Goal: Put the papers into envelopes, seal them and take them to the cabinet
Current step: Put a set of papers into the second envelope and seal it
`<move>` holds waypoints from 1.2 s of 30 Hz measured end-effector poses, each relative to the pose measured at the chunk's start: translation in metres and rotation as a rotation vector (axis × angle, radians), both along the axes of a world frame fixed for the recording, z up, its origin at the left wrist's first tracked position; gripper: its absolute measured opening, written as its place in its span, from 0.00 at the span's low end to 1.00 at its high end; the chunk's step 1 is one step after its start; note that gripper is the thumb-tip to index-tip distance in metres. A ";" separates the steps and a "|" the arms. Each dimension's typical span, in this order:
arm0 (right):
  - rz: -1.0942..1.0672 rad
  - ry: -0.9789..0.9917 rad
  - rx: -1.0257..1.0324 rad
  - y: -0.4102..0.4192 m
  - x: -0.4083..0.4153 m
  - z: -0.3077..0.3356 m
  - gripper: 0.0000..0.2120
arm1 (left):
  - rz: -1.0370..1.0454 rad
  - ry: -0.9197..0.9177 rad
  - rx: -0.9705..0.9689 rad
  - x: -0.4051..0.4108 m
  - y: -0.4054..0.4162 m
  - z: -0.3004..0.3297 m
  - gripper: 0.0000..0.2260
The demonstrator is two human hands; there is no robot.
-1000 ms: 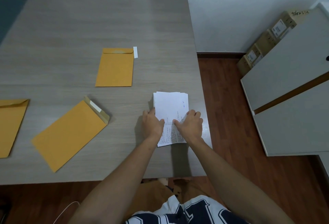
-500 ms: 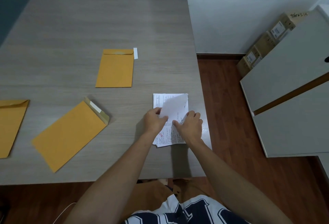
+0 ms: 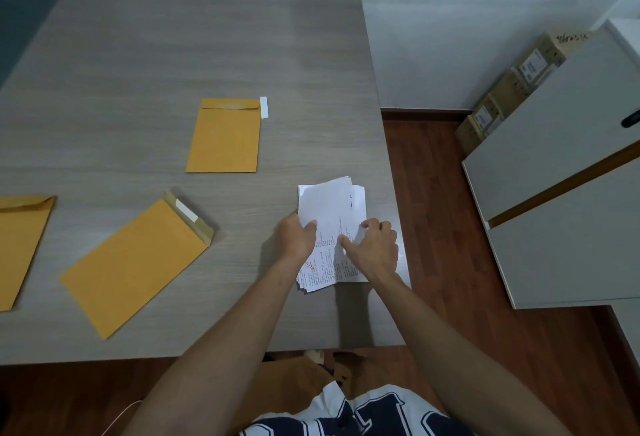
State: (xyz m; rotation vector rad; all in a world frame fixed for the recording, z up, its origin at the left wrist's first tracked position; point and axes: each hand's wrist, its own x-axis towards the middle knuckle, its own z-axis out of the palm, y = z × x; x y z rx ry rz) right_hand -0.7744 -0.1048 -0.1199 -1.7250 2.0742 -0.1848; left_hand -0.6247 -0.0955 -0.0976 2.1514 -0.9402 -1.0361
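A stack of white papers (image 3: 332,214) lies near the right edge of the grey desk (image 3: 173,55). The left hand (image 3: 297,236) pinches the left side of the top sheet. The right hand (image 3: 375,248) presses on the right side of the papers with bent fingers (image 3: 369,224). Left of the papers lie three yellow envelopes: one open envelope (image 3: 135,264) close by, one shut envelope (image 3: 225,136) farther back, and one envelope at the desk's left edge (image 3: 20,241). Right of the papers stands a white cabinet (image 3: 561,158).

The table (image 3: 173,55) has a matt, grey wood-grain top, and the floor (image 3: 433,228) is reddish-brown wood with a slight sheen. The envelopes (image 3: 225,138) are smooth matt manila paper; the papers (image 3: 332,207) are thin white printed sheets. Cardboard boxes (image 3: 512,89) stand beside a smooth white cabinet (image 3: 571,210).
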 end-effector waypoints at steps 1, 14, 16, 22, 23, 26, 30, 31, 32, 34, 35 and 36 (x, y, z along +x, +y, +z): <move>-0.003 -0.007 -0.006 -0.001 0.000 0.000 0.27 | 0.010 0.015 -0.007 0.002 -0.001 0.000 0.12; -0.129 -0.103 0.035 -0.025 0.002 -0.003 0.35 | 0.295 0.243 -0.035 0.080 0.024 0.002 0.13; -0.152 -0.161 0.062 -0.028 -0.002 -0.004 0.34 | 0.322 0.294 -0.045 0.083 0.030 -0.001 0.13; -0.196 -0.282 0.090 -0.039 -0.017 -0.001 0.21 | 0.365 0.399 -0.057 0.082 0.037 0.000 0.09; -0.197 -0.293 0.086 -0.040 -0.019 0.001 0.19 | 0.373 0.403 -0.054 0.083 0.037 0.000 0.08; -0.192 -0.359 0.078 -0.039 -0.027 0.005 0.11 | 0.392 0.422 -0.043 0.089 0.036 -0.001 0.08; -0.250 -0.515 0.101 -0.044 -0.038 0.009 0.06 | 0.391 0.453 -0.025 0.094 0.036 0.000 0.10; -0.280 -0.586 0.110 -0.045 -0.041 0.010 0.07 | 0.387 0.461 -0.018 0.096 0.036 0.000 0.10; -0.314 -0.669 0.119 -0.048 -0.043 0.011 0.09 | 0.381 0.470 -0.016 0.097 0.036 0.000 0.09; -0.361 -0.818 0.164 -0.052 -0.046 0.017 0.12 | 0.371 0.485 -0.014 0.099 0.037 0.002 0.08; -0.373 -0.870 0.190 -0.054 -0.046 0.019 0.12 | 0.367 0.496 -0.018 0.100 0.037 0.003 0.06; -0.378 -0.912 0.221 -0.057 -0.044 0.021 0.12 | 0.359 0.511 -0.028 0.101 0.038 0.004 0.06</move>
